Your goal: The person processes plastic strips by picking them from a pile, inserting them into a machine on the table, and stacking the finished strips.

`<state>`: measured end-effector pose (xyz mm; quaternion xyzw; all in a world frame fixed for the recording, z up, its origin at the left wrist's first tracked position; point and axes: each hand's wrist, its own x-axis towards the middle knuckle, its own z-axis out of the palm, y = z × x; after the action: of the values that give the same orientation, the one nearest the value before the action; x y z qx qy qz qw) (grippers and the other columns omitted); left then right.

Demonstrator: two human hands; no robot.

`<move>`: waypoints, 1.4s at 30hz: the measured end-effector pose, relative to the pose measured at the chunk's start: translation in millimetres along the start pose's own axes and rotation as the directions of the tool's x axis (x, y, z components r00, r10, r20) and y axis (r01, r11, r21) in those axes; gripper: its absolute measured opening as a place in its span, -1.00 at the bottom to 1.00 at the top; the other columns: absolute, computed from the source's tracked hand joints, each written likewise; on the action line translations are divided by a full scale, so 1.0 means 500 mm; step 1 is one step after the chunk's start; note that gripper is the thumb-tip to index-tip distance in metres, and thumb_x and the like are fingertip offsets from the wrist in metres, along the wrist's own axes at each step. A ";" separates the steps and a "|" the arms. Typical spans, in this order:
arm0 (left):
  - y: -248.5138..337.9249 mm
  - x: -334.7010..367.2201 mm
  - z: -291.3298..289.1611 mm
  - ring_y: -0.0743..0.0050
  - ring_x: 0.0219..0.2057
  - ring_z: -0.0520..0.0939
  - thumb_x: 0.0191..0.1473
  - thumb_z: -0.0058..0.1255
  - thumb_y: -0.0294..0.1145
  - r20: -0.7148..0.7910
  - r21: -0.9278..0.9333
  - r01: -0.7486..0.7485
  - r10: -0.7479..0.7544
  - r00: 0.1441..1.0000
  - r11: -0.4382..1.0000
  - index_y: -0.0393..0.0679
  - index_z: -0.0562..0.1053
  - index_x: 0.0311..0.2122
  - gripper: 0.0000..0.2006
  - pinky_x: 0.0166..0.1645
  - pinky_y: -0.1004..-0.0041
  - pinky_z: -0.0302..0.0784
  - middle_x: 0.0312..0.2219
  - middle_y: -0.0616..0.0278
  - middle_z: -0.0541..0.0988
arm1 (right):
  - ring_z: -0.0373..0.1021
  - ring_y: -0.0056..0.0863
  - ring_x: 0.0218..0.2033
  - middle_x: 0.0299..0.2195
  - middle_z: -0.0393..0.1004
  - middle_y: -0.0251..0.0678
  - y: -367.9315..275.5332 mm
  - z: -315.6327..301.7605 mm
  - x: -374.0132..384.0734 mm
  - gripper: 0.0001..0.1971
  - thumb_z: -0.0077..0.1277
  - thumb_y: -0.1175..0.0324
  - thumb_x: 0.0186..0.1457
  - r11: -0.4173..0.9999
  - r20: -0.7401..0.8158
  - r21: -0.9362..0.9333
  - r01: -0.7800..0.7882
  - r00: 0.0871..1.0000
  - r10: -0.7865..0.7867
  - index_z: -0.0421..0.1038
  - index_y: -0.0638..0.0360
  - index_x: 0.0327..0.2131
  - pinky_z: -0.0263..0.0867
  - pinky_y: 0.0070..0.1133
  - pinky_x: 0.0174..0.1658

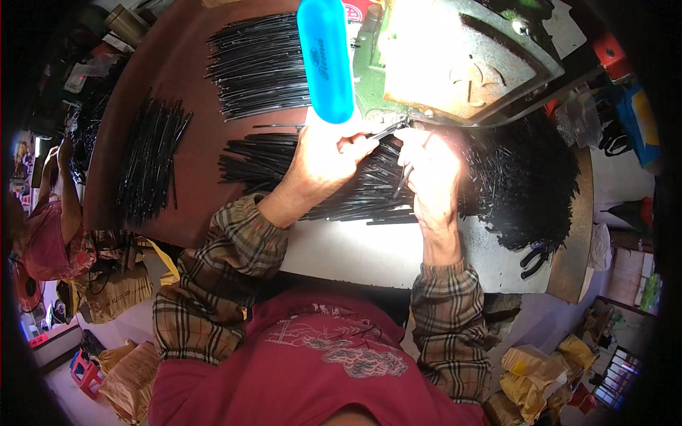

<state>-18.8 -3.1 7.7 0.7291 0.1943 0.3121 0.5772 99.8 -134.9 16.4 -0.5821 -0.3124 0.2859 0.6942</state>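
My left hand (320, 160) pinches a thin black strip (387, 130) at the lower edge of a bright metal machine (455, 67). Close by on its right, my right hand (432, 165) has its fingers drawn together at the strip's far end. Another slim dark piece (403, 181) hangs below the right fingers; whether they grip it I cannot tell. Under both hands lies a loose bundle of black strips (355, 195). Glare washes out part of the right hand and the machine.
More black strips (259, 67) lie stacked at the far left, with another bundle (153, 160) at the left edge. A tangled black heap (529, 177) covers the right side, black-handled pliers (533, 261) below it. A blue rounded cylinder (325, 60) stands beside the machine. Another person (53, 234) is far left.
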 end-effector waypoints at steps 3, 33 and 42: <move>0.014 0.005 0.006 0.73 -0.45 0.46 -0.05 0.20 -0.50 -0.005 0.213 -0.094 0.097 0.995 0.973 -0.29 0.52 -0.24 -0.78 -0.37 0.68 0.38 -0.47 0.33 0.52 | 0.14 -0.86 -0.61 -0.58 0.36 -0.51 0.011 -0.003 0.013 -0.82 -0.09 0.41 0.17 0.994 0.024 0.010 0.113 0.993 -0.113 0.45 0.31 -0.25 0.03 -0.80 -0.58; 0.018 -0.019 0.021 0.07 -0.31 0.55 -0.31 0.08 -0.55 0.242 0.632 -0.623 0.647 0.723 0.460 -0.47 0.33 -0.07 -0.45 -0.24 0.34 0.50 -0.21 -0.20 0.47 | 0.10 -0.88 -0.70 -0.65 0.29 -0.57 0.010 -0.011 0.026 -0.90 -0.02 0.40 0.13 0.999 -0.010 -0.032 0.004 1.000 -0.004 0.45 0.20 -0.40 -0.04 -0.82 -0.67; 0.011 -0.015 0.020 0.10 -0.41 0.56 -0.27 0.07 -0.57 0.158 0.618 -0.620 0.695 0.701 0.484 -0.38 0.37 -0.08 -0.50 -0.30 0.32 0.50 -0.40 -0.02 0.51 | 0.13 -0.82 -0.74 -0.65 0.30 -0.52 -0.006 -0.004 0.018 -0.89 -0.02 0.39 0.13 0.993 0.037 0.093 -0.067 0.997 0.064 0.44 0.22 -0.38 0.04 -0.82 -0.68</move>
<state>-17.7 -16.6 10.0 0.8762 0.0251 0.4654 0.1224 107.3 -129.8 19.9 -0.5539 -0.2909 0.3326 0.7057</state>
